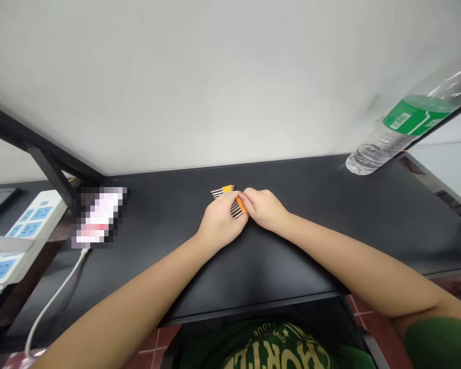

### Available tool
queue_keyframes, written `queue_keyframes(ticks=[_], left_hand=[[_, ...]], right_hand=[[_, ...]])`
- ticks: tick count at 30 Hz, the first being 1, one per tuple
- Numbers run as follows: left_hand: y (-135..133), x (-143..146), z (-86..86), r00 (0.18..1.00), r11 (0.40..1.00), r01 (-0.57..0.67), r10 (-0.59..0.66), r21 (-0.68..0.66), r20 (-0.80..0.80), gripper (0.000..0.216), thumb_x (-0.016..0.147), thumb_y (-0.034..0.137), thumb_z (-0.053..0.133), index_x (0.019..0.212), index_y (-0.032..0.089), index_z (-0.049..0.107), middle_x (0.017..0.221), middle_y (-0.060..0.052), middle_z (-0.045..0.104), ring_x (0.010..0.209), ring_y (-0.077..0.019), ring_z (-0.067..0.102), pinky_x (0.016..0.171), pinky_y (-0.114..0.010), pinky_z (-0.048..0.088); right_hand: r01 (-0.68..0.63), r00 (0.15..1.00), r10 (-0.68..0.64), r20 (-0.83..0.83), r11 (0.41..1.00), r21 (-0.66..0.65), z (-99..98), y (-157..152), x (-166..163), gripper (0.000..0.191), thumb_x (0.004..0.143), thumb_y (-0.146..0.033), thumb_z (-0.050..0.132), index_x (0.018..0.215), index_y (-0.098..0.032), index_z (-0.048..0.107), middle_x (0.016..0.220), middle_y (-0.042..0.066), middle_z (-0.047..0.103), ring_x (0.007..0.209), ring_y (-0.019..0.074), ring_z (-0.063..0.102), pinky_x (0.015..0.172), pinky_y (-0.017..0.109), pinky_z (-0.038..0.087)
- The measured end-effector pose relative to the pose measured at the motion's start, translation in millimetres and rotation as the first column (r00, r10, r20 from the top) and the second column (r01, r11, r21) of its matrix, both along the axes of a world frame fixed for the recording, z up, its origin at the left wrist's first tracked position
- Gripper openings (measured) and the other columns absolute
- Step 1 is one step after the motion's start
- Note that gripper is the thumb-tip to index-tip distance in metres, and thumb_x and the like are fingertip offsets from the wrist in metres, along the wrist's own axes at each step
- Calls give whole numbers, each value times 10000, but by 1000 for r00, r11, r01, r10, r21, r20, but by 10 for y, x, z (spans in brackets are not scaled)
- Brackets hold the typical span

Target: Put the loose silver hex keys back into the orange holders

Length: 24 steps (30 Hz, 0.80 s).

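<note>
The fingers of both hands close in tight on a small bundle of thin sticks (236, 209) with an orange band (242, 205), near the middle of the desk. The left hand (219, 220) curls round it with its back turned up, thumb and forefinger making a narrow ring through which the dark and silvery sticks show. The right hand (267, 207) is folded, its knuckles up, with thumb and fingertips pinched together at the orange end; its other fingers are tucked under, and I cannot tell how they lie. The two hands touch at the bundle. Just beyond the left knuckles is a second bundle (217, 193), also banded in orange and partly hidden by that hand; whether it is touched I cannot tell.

Both wrists are low over the black desk (157, 205). The left forearm (138, 297) slants in from the lower left and the right forearm (341, 251) from the lower right, so that together they form a wide peak. A green sleeve (441, 343) covers the right upper arm.

Farther out, a pixelated phone (102, 215) with a white cable (57, 292) lies on the left, near a power strip (30, 225). A green-labelled bottle (411, 115) stands far to the right, by the wall (230, 87).
</note>
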<state>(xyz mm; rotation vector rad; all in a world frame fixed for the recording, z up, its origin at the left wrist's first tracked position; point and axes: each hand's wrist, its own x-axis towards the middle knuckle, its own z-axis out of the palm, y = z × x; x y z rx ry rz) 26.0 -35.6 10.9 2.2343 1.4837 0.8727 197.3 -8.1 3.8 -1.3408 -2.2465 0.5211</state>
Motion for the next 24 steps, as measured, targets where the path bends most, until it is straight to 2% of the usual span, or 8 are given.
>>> queue_keyframes(ticks=[5,10,12,18,24], left_hand=[[105,-25,-79,1000,1000,23,-22,-8,11,381,847,274,678,1222,219,652,1191,-61,742,1095,-242,705,1008,-384,557],[133,-93,-108,999,1000,-10,9,-19,-44,454,843,311,707,1276,201,626,1120,-63,734,839,-190,687,858,-360,590],[130,-136,-107,997,1000,-15,14,-16,-78,466,849,309,701,1294,199,618,1098,-65,727,809,-185,675,839,-360,590],[117,-216,-74,987,1000,-11,11,6,-158,485,887,319,663,1348,193,585,1110,-82,721,923,-223,705,860,-359,591],[87,-199,-74,970,998,56,-57,-8,-238,482,881,294,630,1341,172,558,1240,-113,699,1102,-273,698,951,-402,584]], right_hand=[[28,990,-31,140,999,26,-18,81,26,337,1105,-343,356,874,-205,559,765,37,683,645,164,584,621,277,323],[104,939,-127,319,991,86,1,230,157,370,1115,-369,320,959,-183,600,802,81,723,651,198,629,601,304,289],[122,913,-153,378,987,104,-7,303,238,374,1116,-363,315,974,-176,607,805,95,730,663,210,646,599,311,280],[172,849,-209,485,978,120,-6,405,401,338,1104,-344,355,996,-171,623,818,117,744,696,233,678,604,305,301],[218,811,-255,527,967,132,146,344,483,390,1102,-373,336,976,-187,655,931,118,746,801,248,701,653,306,380]])
